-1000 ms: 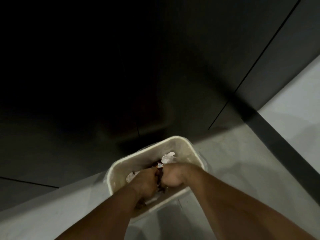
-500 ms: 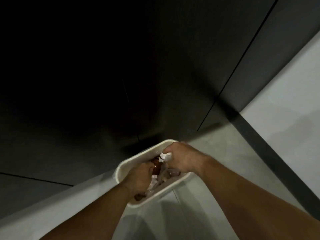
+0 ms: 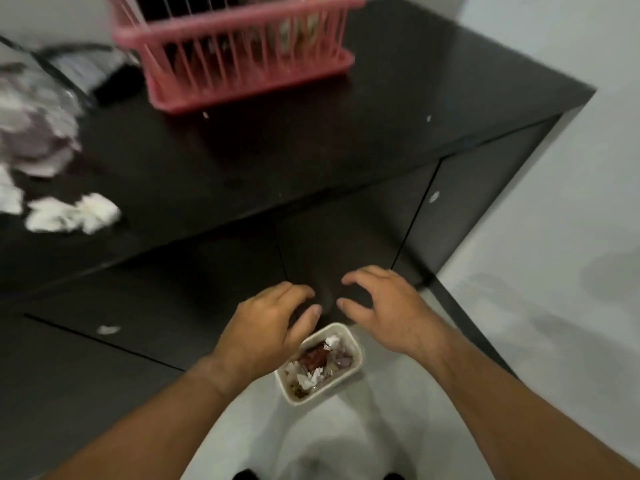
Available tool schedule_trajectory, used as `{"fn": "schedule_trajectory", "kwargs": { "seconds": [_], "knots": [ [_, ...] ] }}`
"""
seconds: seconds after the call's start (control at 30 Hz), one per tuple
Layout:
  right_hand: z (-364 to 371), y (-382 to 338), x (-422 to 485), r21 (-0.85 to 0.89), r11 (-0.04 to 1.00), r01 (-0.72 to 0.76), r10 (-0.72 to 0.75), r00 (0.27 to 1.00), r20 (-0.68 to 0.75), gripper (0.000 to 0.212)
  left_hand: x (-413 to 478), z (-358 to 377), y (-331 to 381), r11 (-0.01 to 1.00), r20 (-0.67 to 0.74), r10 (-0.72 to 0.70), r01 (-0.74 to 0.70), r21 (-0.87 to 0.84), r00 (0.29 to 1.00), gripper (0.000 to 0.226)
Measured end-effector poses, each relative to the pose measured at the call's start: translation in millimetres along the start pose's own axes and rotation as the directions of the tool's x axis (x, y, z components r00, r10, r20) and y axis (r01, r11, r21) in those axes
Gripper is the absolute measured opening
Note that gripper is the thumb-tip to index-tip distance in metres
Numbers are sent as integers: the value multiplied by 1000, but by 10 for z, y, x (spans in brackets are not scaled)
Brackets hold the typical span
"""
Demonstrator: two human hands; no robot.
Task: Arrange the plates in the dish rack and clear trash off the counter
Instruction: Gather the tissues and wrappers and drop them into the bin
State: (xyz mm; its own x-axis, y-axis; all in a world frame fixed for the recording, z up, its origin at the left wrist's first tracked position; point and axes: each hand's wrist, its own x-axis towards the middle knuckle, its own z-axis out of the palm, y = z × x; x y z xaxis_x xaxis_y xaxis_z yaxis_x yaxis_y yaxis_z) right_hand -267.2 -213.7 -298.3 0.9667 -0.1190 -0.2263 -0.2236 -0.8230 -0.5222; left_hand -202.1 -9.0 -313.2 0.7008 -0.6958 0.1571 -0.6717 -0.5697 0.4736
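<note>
Trash-clearing step right now, I'd say. Both the left hand (image 3: pixel 273 327) and right hand (image 3: pixel 384 313) hover in front of the dark wooden counter (image 3: pixel 311 150), fingers loosely curled and holding nothing. The small cream rectangular plastic bin (image 3: pixel 361 355) sits on the floor at the counter's foot, already holding scraps. Crumpled white paper bits (image 3: pixel 72 213) lie near the counter's left front edge, so next up is probably reaching up there and grabbing them. The pink slatted plastic dish rack (image 3: pixel 242 53) sits at the counter's back; it's too blurry to tell the plates inside.
</note>
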Motion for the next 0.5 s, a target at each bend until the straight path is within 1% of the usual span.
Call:
{"fn": "schedule_trajectory", "kwargs": {
  "seconds": [0.1, 0.27, 0.37, 0.5],
  "knots": [
    [-608, -430, -254, 19, 999, 31, -29, 997, -72, 43, 62, -754, 386, 996, -40, 84, -83, 26, 996, 37],
    [-1333, -1078, -484, 12, 994, 107, -104, 982, -157, 41, 139, -1673, 697, 992, -123, 119, -111, 64, 985, 41],
    [-1521, -1416, -528, 16, 994, 110, -103, 970, -221, 39, 153, -1995, 633, 989, -162, 134, -121, 87, 978, 41],
    [-1554, -1847, -590, 28, 994, 109, -96, 950, -296, 36, 59, -2326, 465, 980, -176, 173, -152, 126, 969, 40]
  ]
}}
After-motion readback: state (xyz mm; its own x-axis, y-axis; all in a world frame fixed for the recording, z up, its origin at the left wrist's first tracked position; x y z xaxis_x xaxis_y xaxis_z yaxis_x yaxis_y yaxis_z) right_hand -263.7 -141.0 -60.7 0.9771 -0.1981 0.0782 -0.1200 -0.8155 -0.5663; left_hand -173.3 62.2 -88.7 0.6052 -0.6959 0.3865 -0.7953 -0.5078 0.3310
